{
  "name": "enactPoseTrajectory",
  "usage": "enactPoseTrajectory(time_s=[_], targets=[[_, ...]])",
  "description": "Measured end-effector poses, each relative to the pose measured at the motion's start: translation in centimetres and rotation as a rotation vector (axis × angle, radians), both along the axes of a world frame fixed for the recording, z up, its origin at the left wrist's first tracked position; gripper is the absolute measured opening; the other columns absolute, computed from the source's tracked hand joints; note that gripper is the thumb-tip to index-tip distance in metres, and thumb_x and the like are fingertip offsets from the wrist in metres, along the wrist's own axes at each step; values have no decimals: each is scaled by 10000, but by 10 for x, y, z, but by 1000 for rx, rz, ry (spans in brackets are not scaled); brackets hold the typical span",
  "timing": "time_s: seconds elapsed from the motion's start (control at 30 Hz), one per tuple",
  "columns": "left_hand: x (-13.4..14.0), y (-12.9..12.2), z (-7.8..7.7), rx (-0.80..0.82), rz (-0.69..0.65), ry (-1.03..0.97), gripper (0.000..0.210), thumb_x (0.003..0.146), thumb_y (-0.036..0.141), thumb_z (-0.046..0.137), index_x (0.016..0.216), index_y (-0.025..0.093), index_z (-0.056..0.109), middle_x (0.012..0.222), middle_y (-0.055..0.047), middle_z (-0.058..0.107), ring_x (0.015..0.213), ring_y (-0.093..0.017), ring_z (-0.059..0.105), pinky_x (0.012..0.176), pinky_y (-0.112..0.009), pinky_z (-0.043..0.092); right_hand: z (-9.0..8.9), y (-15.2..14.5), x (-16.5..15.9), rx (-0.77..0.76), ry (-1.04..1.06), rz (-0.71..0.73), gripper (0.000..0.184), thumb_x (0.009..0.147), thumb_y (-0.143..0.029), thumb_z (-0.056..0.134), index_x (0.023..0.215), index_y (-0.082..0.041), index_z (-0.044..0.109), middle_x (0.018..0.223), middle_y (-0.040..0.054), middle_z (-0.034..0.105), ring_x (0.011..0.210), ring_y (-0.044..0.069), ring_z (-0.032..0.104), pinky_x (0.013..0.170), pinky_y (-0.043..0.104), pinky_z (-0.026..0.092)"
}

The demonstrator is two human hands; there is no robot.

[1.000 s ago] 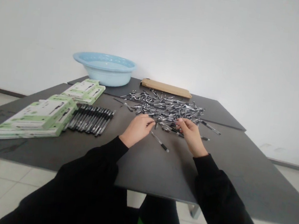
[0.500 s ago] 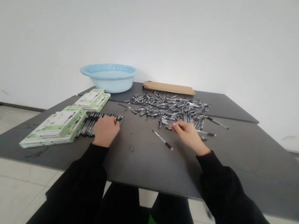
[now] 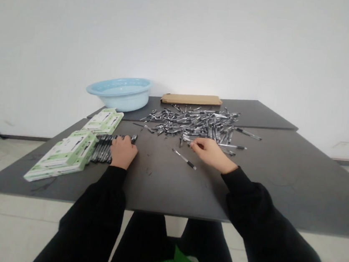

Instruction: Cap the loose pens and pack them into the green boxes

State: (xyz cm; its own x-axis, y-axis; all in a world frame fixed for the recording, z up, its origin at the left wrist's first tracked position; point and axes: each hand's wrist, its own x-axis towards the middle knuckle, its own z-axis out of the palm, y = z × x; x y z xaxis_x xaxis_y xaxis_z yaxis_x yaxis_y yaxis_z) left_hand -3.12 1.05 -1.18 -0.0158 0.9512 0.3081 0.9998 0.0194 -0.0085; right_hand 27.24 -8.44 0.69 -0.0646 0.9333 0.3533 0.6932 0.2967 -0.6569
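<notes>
My left hand (image 3: 123, 152) is closed at the right end of a row of black-capped pens (image 3: 101, 151) on the table. A dark pen end (image 3: 133, 138) sticks out past its curled fingers, which partly hide the row. My right hand (image 3: 212, 154) is closed in a pinch at the near edge of a heap of loose pens (image 3: 194, 122). What lies between its fingertips, if anything, is too small to make out. One clear pen with a black grip (image 3: 185, 159) lies alone between my hands. Another pen (image 3: 235, 147) reaches out from behind my right hand.
Stacked green-and-white boxes (image 3: 65, 152) stand left of the pen row, with more such boxes (image 3: 103, 121) behind them. A light blue basin (image 3: 121, 97) is at the back left. A flat brown cardboard piece (image 3: 191, 99) lies behind the heap on the dark table (image 3: 167, 193).
The view has shifted and tilted slightly. Both hands keep nearly the same places beside the pen row and the heap, and the lone pen stays where it was.
</notes>
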Motion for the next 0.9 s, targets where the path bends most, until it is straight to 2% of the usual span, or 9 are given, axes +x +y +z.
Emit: enactPoseTrajectory(time_s=[0.17,0.33,0.4,0.53,0.67,0.8,0.87,0.9], targets=[[1,-3,-8,134,-13,17,473,909,350,392,1273,114,579,1356,-241,509,1202,-389,479,916,-491,424,0,0,-1,7,-43,30,309,902,-299,469,613,-198,509,598,-16,516,570,127,423,590,273,282],[3,2,-14,90,-130,67,567,975,357,277,1463,134,460,1609,-166,306,1406,-379,334,1060,-535,351,-2,0,-2,-11,-70,62,282,891,-249,478,620,-189,522,588,-17,514,558,118,409,594,271,272],[2,6,-18,30,-159,76,596,985,373,247,1488,114,433,1622,-155,292,1442,-385,296,1094,-548,325,-1,0,-3,-34,-102,68,285,888,-232,487,607,-189,501,578,-20,495,552,113,399,587,267,265],[-1,16,-26,-103,-174,72,664,980,437,249,1510,63,387,1588,-172,357,1435,-398,332,1126,-549,310,-2,0,-4,-54,-169,79,306,889,-201,508,584,-188,481,574,-14,496,567,114,420,590,260,275],[-2,18,-31,-96,-182,79,706,975,479,262,1509,29,374,1590,-203,336,1443,-433,305,1131,-592,285,-6,2,-4,-54,-192,81,270,894,-181,519,628,-171,565,605,6,559,589,122,461,604,253,305],[11,12,-21,42,-252,61,652,983,443,290,1461,26,439,1580,-249,325,1441,-466,288,1126,-659,233,-10,3,-5,-60,-150,29,144,894,-207,562,813,-157,669,714,25,648,645,128,539,629,233,351],[28,9,-10,142,-381,0,596,987,418,309,1429,53,476,1542,-248,389,1420,-431,342,1123,-619,280,-12,3,-8,-75,-167,11,123,879,-264,614,842,-162,674,752,29,668,672,134,568,634,232,364],[39,8,-5,159,-500,-40,552,990,398,320,1392,72,511,1512,-229,438,1400,-384,386,1117,-552,332,-13,2,-9,-81,-195,6,144,870,-303,639,833,-168,671,766,32,673,687,140,577,638,235,367]])
